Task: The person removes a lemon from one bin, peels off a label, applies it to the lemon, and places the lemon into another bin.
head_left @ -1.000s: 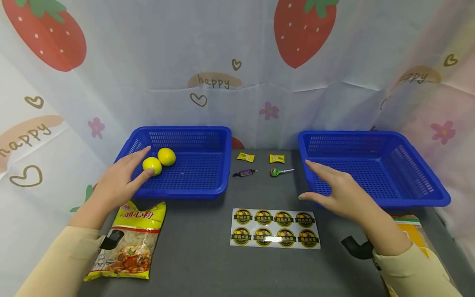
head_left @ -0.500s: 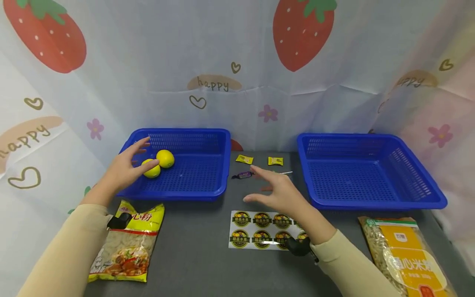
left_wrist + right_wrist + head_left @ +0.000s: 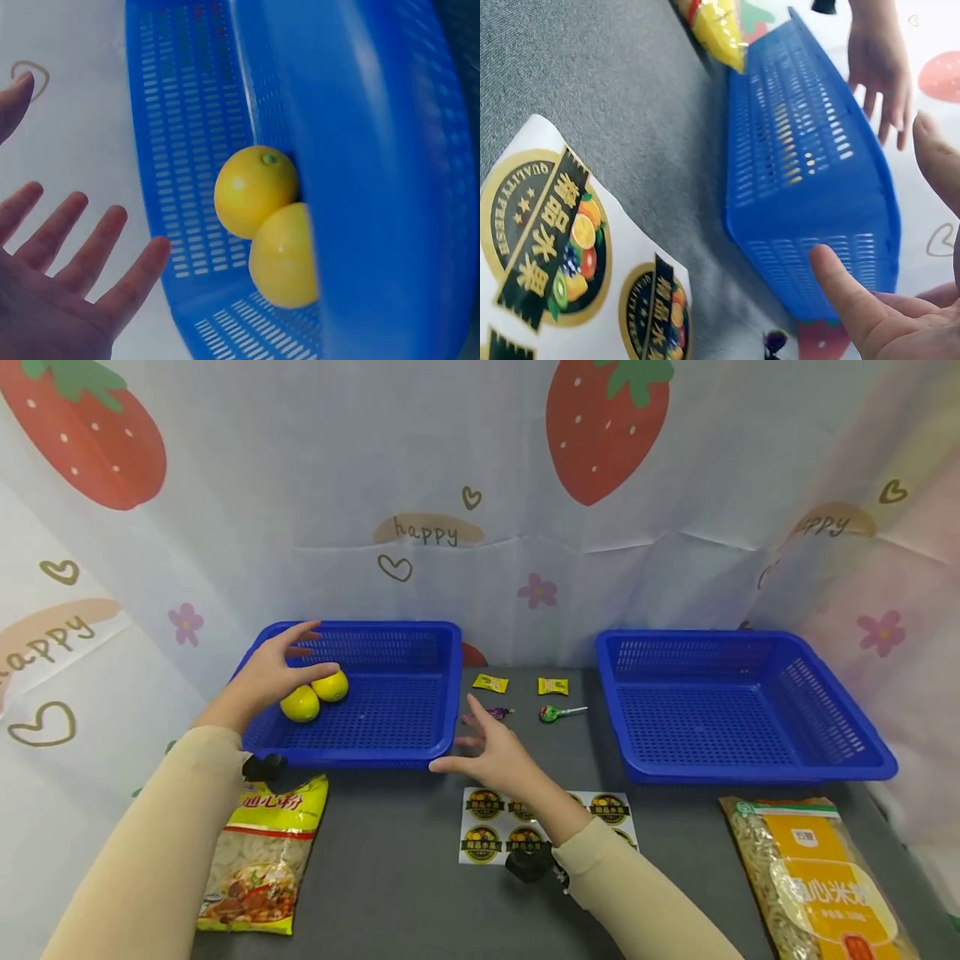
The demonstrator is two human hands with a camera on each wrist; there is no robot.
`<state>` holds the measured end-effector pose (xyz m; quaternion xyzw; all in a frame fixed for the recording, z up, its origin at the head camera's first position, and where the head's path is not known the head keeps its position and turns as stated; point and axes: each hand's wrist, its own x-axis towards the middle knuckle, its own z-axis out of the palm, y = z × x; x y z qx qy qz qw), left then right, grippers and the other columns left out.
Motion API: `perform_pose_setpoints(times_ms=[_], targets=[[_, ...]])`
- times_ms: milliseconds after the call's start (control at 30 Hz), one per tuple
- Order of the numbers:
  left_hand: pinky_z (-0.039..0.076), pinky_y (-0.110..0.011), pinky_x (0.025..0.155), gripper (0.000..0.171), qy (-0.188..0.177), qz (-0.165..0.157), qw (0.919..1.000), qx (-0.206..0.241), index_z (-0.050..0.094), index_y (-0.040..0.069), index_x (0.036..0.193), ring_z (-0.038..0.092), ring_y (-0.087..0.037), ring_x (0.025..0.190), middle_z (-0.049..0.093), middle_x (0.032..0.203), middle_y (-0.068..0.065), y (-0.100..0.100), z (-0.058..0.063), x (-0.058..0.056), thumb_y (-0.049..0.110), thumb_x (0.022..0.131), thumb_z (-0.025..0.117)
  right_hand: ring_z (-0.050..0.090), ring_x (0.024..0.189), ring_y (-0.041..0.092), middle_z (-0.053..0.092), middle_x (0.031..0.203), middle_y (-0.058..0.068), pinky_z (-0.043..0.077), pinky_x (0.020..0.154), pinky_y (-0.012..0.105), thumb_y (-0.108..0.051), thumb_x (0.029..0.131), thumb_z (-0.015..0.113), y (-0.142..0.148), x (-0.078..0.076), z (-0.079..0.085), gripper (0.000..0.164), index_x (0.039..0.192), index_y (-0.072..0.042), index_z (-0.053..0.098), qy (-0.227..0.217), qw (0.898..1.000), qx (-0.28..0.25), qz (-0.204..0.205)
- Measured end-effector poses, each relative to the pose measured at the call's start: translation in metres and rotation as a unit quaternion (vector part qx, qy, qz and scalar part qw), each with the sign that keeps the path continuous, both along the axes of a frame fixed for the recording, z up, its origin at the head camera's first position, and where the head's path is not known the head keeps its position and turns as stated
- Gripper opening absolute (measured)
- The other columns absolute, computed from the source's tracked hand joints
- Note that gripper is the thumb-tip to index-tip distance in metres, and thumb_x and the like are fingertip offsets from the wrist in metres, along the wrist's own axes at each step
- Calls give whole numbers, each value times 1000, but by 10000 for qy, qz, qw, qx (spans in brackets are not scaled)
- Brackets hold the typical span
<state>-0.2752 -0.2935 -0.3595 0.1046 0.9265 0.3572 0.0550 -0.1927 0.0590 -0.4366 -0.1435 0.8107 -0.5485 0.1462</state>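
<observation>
My left hand [image 3: 272, 675] hovers over the left side of the left blue basket [image 3: 420, 710], fingers spread and holding nothing. Under it in the basket lie two yellow citrus fruits [image 3: 256, 191], side by side; in the head view the fingers and thumb partly overlap them. My right hand [image 3: 487, 756], empty too, is beside the basket's front right corner with thumb and fingers apart. In the right wrist view its thumb [image 3: 847, 289] overlaps the basket's end wall. A purple wrapped candy [image 3: 498, 713] shows partly behind the right fingers.
A sticker sheet [image 3: 480, 818] lies under the right forearm. Two yellow candies, the near one [image 3: 491, 683] and its neighbour [image 3: 552, 686], and a green lollipop [image 3: 551, 713] lie between the baskets. The right blue basket [image 3: 757, 774], a yellow pasta bag [image 3: 258, 868] and an orange-labelled bag [image 3: 821, 877] flank them.
My right hand has swept left from the right basket, across the lollipop, to the left basket's corner. My left hand has shifted slightly right and away from me over the fruits.
</observation>
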Motion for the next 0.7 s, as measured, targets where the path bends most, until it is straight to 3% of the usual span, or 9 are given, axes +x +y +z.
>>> perform_pose_setpoints(times_ms=[333,500,700], targets=[[36,-65,111,88,-188,117,9983,530,19,21,163,35,-43,145,32,162,-19,7,-6,-21,46,95,68,55,135,20,48,155,4,52,103,41,-49,82,82,-10,-3,-11,116,163,-28,1,-338,9974,-620,130],[34,-64,113,84,-318,168,9979,543,27,18,161,35,-42,146,33,161,-18,5,-13,-29,47,94,68,56,134,23,48,154,8,54,100,40,-45,86,79,-13,-4,-12,108,163,-29,5,-307,9969,-719,87],[31,-63,116,78,-495,304,9929,1037,34,17,159,35,-38,147,38,160,-15,3,-19,-40,45,95,69,62,127,25,50,151,15,58,92,42,-33,92,74,-12,-8,-16,96,162,-31,8,-382,9927,-1131,149]])
